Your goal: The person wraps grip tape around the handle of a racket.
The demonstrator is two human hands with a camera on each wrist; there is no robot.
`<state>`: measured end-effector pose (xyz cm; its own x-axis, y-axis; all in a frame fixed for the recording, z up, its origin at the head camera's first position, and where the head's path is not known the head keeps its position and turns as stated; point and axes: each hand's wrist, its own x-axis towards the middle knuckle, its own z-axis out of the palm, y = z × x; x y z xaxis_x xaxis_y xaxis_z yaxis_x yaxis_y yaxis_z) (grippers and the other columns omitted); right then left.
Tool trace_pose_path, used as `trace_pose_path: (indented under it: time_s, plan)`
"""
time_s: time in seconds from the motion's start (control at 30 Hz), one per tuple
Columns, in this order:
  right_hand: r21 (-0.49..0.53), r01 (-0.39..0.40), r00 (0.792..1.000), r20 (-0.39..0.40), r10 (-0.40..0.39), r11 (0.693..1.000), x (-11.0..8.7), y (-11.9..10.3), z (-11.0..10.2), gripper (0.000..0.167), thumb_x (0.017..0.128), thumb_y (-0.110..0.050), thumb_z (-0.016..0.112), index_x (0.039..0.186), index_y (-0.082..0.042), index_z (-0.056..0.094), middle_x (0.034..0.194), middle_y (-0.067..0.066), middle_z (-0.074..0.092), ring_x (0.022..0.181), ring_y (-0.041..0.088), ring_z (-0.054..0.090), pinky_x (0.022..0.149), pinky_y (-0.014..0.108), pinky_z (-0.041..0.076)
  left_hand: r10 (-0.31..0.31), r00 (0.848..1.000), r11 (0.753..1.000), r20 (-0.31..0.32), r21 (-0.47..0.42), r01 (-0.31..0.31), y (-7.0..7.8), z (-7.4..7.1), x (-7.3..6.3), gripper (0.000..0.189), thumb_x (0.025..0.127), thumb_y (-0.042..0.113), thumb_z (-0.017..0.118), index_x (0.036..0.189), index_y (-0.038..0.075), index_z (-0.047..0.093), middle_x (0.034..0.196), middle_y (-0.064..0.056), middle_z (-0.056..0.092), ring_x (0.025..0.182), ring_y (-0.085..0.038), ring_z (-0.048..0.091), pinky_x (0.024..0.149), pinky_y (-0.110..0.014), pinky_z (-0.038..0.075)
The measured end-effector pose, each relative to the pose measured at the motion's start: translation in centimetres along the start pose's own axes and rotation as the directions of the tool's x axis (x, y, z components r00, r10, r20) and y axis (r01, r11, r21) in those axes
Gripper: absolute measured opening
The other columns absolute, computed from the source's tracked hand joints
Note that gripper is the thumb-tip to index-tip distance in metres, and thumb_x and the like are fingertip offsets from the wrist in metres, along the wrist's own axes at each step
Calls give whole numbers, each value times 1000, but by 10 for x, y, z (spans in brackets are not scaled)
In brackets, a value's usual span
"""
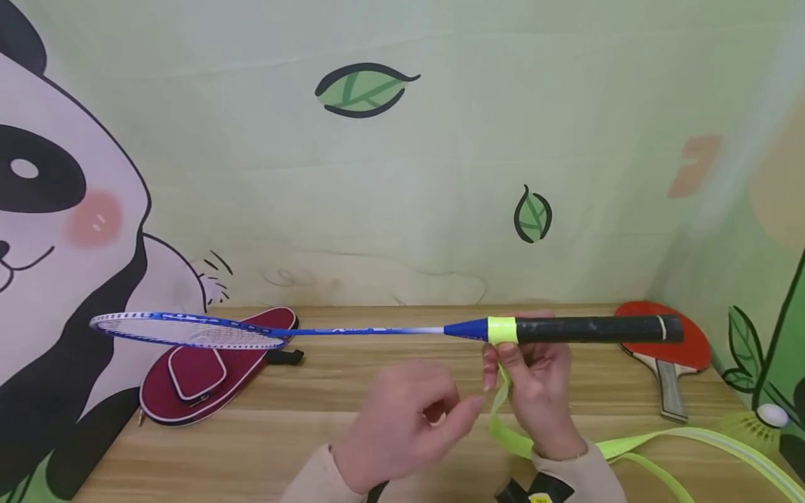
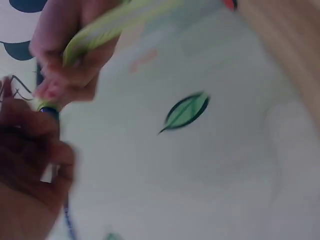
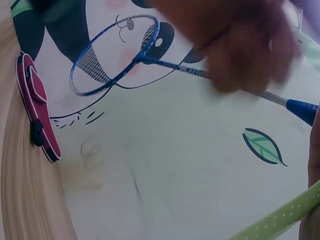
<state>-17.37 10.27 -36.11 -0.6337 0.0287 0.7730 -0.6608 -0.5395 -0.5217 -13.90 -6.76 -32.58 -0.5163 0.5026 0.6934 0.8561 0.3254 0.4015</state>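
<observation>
A badminton racket [image 1: 585,329] lies level across the head view, its blue head to the left and its black handle to the right. Yellow-green grip tape [image 1: 502,330] wraps the top of the handle beside the blue cone. My right hand [image 1: 544,395] holds the racket from below, thumb at the wrapped band. From there the loose tape hangs past that wrist and trails off to the lower right. My left hand [image 1: 409,423], blurred, is off the racket below the shaft, fingers loosely bent and holding nothing. In the right wrist view, the tape [image 3: 280,215] shows small perforations.
A dark red racket case [image 1: 157,391] lies on the wooden table [image 1: 251,457] at the left. On the right are a red table tennis bat [image 1: 694,349] and a yellow shuttlecock [image 1: 772,416]. A cloth backdrop [image 1: 440,175] with a printed panda and leaves stands behind.
</observation>
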Motion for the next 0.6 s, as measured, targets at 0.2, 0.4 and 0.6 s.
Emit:
trace_pose_path:
  time_s: [0.2, 0.4, 0.6]
  plan:
    - [11, 14, 999, -36, -14, 1000, 1, -3, -1, 11, 94, 13, 50, 103, 10, 54, 75, 12, 68, 54, 15, 62, 42, 25, 51, -491, 837, 549, 241, -661, 512, -28, 34, 7, 59, 93, 42, 64, 140, 14, 45, 126, -6, 57, 103, -16, 57, 85, -29, 51]
    - [62, -4, 1000, -26, 6, 998, -2, -2, 1, 9, 96, 11, 49, 100, 10, 57, 76, 11, 69, 48, 16, 59, 42, 25, 49, -236, 971, 290, -49, -957, 22, -36, 54, 25, 52, 95, 13, 64, 143, 11, 43, 145, -17, 45, 76, -15, 58, 58, -21, 52]
    - [-85, -90, 996, 13, 92, 992, 1, -7, 2, 8, 95, 10, 51, 102, 12, 55, 70, 10, 65, 50, 16, 59, 39, 29, 51, -248, 955, 263, -163, -960, -95, -32, 52, 26, 35, 96, 6, 60, 129, 15, 60, 130, -12, 61, 84, -17, 64, 54, -21, 53]
